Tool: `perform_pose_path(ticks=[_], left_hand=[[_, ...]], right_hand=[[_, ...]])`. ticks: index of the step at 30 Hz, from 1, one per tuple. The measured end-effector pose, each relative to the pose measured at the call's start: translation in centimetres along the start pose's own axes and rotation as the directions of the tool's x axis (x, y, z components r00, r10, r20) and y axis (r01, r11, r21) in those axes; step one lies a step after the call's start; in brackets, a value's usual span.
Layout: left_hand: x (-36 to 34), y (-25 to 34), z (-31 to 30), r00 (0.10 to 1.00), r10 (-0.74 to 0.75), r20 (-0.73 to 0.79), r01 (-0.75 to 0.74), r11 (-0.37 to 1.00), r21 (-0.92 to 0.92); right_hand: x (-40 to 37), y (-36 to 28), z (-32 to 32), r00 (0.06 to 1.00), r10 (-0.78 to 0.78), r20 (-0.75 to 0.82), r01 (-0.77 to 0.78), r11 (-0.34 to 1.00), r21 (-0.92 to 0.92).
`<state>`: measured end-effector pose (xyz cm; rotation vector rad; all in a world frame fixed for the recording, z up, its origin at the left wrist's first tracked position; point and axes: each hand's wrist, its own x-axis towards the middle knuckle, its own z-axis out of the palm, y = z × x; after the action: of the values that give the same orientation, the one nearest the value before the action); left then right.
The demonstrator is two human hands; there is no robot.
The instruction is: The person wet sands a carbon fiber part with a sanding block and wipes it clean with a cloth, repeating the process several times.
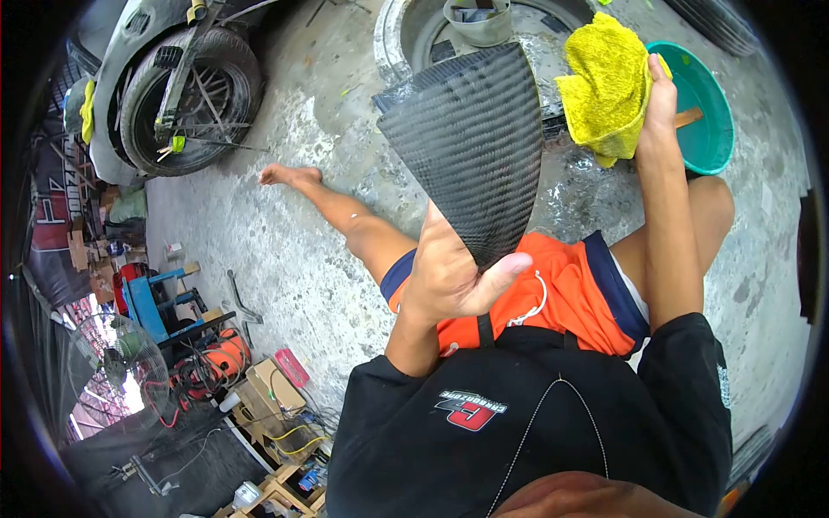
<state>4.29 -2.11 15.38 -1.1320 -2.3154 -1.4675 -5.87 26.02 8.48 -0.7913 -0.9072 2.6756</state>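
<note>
Clamps left hand [449, 278] on panel's [475, 147] narrow end, tilting its face clear for cloth [604, 86] bunched tight in right hand [659, 105] beside basin [712, 134].

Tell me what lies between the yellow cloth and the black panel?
Nothing: in the head view a narrow gap parts the yellow cloth in the right hand from the panel in the left hand, wet floor behind.

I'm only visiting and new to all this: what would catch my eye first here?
The dark woven carbon-fibre panel at centre, held up by the left hand. Right of it, the right hand grips a bright yellow cloth in front of a teal basin. A tyre lies upper left.
</note>
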Motion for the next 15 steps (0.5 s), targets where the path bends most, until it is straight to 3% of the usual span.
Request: perform_pose_path(ticks=[15], left_hand=[[0.10,0.10,-0.09,0.999,0.033,0.037,-0.037,0.993,0.113]], right_hand=[[-0.44,-0.07,0.23,1.000,0.011,0.001,-0.011,1.000,-0.027]])
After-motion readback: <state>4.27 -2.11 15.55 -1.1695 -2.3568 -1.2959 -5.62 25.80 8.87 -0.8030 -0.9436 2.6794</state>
